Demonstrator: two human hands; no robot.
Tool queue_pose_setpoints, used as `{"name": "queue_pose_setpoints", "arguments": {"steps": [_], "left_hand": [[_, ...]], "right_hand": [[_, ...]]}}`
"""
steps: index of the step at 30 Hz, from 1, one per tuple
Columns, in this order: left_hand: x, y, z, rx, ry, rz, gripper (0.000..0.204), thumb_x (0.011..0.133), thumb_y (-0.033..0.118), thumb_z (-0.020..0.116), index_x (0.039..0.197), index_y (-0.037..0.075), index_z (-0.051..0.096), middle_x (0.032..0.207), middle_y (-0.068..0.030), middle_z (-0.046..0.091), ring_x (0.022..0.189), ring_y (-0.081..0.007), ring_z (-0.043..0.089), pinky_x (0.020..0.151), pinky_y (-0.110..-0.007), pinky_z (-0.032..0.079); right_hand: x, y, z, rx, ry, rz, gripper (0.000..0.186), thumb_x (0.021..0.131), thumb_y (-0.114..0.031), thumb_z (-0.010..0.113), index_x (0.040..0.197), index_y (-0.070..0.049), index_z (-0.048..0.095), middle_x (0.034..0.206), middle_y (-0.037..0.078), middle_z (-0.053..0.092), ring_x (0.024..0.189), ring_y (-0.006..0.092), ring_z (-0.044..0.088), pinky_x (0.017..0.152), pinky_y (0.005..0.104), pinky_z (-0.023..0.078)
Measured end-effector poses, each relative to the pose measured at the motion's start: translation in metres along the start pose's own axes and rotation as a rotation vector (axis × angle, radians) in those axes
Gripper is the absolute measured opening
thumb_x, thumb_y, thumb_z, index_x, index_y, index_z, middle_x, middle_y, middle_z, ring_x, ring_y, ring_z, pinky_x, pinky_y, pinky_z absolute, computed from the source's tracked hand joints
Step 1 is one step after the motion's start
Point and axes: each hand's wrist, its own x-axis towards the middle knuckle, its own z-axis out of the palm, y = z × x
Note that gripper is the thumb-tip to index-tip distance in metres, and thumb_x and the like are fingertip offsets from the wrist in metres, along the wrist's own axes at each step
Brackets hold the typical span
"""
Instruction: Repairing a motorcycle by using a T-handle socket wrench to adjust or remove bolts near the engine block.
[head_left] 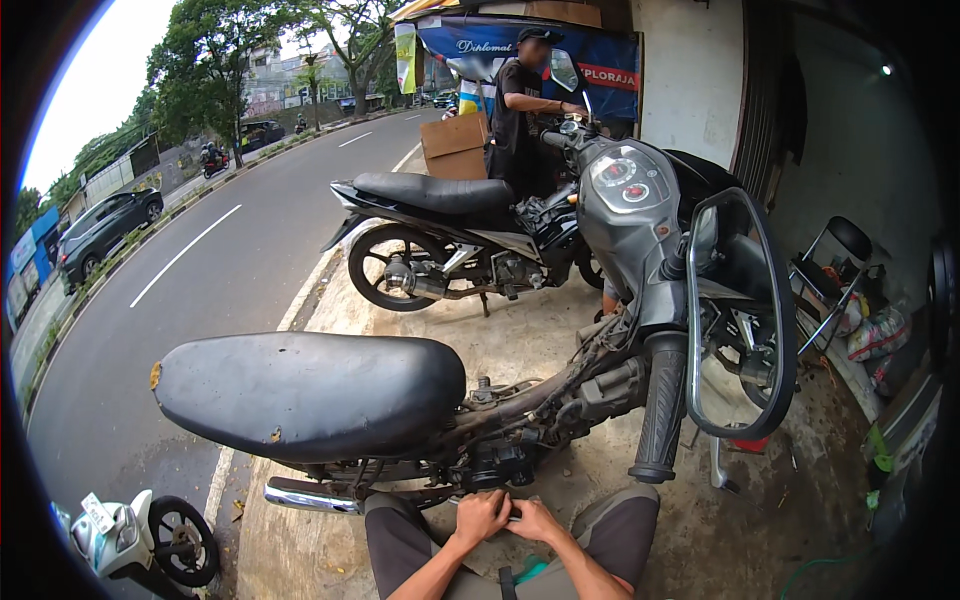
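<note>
My left hand point(482, 517) and my right hand point(536, 521) are close together in front of my lap, both with fingers closed. Between them shows a bit of something thin and shiny; its kind is hidden by the fingers. Just beyond the hands is the dark engine point(503, 466) of a motorcycle standing side-on, its frame and cables exposed. Its long black seat point(310, 392) is worn, with a torn left end. A chrome exhaust pipe point(310, 494) runs low on the near side. The handlebar grip point(664, 410) and a large mirror point(741, 310) are at the right.
Behind stands a second black motorcycle point(440, 195), with a person point(525, 105) at its handlebars. A cardboard box point(455, 146) is behind it. A white scooter point(125, 535) is at lower left, beside the road point(240, 250). A folding chair point(835, 260) and bags point(878, 333) are at right.
</note>
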Motion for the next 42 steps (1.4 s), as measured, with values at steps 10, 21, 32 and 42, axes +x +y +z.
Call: {"name": "queue_pose_setpoints", "arguments": {"steps": [10, 21, 32, 42], "left_hand": [[0.003, 0.001, 0.0, -0.004, 0.02, 0.005, 0.019, 0.076, 0.02, 0.054, 0.062, 0.006, 0.053, 0.056, -0.0095, 0.055, 0.052, -0.0248, 0.056, 0.048, -0.035, 0.043], [-0.018, -0.007, 0.005, 0.218, -0.041, -0.097, 0.017, 0.072, 0.023, 0.052, 0.066, 0.008, 0.058, 0.058, -0.0105, 0.058, 0.051, -0.0255, 0.056, 0.055, -0.037, 0.041], [-0.005, -0.008, -0.003, 0.129, -0.594, -0.477, 0.045, 0.079, 0.046, 0.046, 0.082, 0.005, 0.063, 0.076, -0.0218, 0.061, 0.074, -0.0347, 0.061, 0.066, -0.043, 0.049], [-0.007, -0.017, -0.014, -0.037, -0.663, -0.609, 0.048, 0.078, 0.052, 0.045, 0.096, 0.01, 0.062, 0.085, -0.0205, 0.061, 0.084, -0.0334, 0.06, 0.074, -0.041, 0.047]], "right_hand": [[0.001, 0.003, 0.001, -0.03, 0.016, -0.011, 0.041, 0.064, -0.028, 0.065, 0.095, -0.002, 0.059, 0.091, 0.019, 0.061, 0.088, 0.033, 0.058, 0.075, 0.039, 0.047], [-0.012, -0.013, 0.026, -0.193, 0.103, -0.075, 0.029, 0.059, -0.021, 0.062, 0.08, -0.001, 0.061, 0.076, 0.021, 0.06, 0.076, 0.036, 0.058, 0.066, 0.0427, 0.048], [-0.015, -0.008, 0.018, -0.144, 0.048, -0.063, 0.038, 0.064, -0.037, 0.067, 0.083, -0.004, 0.064, 0.078, 0.015, 0.063, 0.075, 0.0297, 0.061, 0.065, 0.0368, 0.048], [-0.02, -0.041, 0.016, -0.145, -0.025, -0.142, 0.043, 0.066, -0.043, 0.068, 0.079, -0.002, 0.063, 0.075, 0.015, 0.063, 0.072, 0.0282, 0.062, 0.063, 0.0349, 0.048]]}}
